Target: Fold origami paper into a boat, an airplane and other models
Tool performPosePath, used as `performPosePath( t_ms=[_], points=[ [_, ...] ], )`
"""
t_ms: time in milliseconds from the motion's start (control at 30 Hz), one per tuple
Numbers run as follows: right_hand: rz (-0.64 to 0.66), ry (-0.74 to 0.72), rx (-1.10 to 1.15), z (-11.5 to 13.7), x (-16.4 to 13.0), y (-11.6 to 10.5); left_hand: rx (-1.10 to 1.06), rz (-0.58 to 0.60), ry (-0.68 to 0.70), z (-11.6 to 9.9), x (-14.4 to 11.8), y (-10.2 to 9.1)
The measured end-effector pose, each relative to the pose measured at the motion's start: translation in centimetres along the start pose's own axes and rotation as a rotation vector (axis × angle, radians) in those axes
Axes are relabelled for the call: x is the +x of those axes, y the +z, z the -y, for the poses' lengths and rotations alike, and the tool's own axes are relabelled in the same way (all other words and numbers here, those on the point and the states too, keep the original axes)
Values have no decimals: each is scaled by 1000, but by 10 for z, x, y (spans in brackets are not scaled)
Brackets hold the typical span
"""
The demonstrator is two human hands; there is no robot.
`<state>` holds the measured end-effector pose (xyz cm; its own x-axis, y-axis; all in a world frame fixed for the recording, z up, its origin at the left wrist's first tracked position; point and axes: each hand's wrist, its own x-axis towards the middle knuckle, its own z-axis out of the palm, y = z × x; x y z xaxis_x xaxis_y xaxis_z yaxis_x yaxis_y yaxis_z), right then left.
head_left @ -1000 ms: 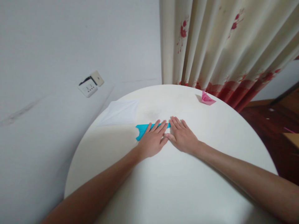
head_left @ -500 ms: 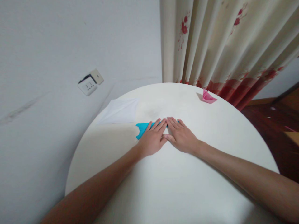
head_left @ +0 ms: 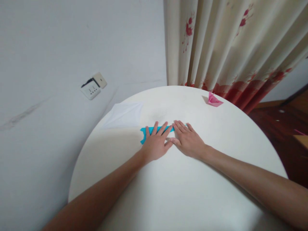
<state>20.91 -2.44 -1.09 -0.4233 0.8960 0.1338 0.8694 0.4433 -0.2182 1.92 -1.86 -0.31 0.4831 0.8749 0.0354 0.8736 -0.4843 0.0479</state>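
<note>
Your left hand [head_left: 156, 144] and right hand [head_left: 187, 138] lie flat on the blue paper [head_left: 151, 129].
Your grip is open on both: left fingers spread across the strip on the bench [head_left: 173, 192], right fingers closer together over its narrow end. Beyond, leftward, lies a white sheet [head_left: 124, 115]; farther, near the far-right rim, sits a pink folded shape [head_left: 215, 101], the curtain [head_left: 216, 45] behind.

No text, label, brand, number or sign is readable; any print on the socket plate [head_left: 90, 90] beyond the table's [head_left: 183, 186] left edge is too small.
</note>
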Motion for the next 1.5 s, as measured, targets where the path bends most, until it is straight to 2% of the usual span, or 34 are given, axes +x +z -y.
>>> performPosePath(
  t_ms=[200,500,600,700,767,967,1200,1333,1400,1500],
  points=[
    [15,61,-17,-1,-1,-2,-9,0,-53,-3,-1,-2],
    [-58,206,-1,-7,1,2,-32,-31,-21,2,0,1],
    [-80,114,-3,-4,2,3,-25,-35,-14,2,0,1],
    [-23,-25,7,-1,3,3,-11,-30,-5,3,0,2],
    [2,-45,1,1,2,3,-9,-21,-2,3,0,2],
    [-13,88,-72,-5,-6,1,-16,-29,-4,3,1,1],
    [-75,276,-161,-26,-7,0,-15,-19,-6,4,1,1],
    [-76,371,-121,-34,-1,-3,-13,-18,-6,4,1,1],
    [-103,296,-79,-30,1,-4,-12,-24,-4,4,1,1],
    [-85,82,-22,-17,1,-3,-17,-29,-3,3,1,1]
  ],
)
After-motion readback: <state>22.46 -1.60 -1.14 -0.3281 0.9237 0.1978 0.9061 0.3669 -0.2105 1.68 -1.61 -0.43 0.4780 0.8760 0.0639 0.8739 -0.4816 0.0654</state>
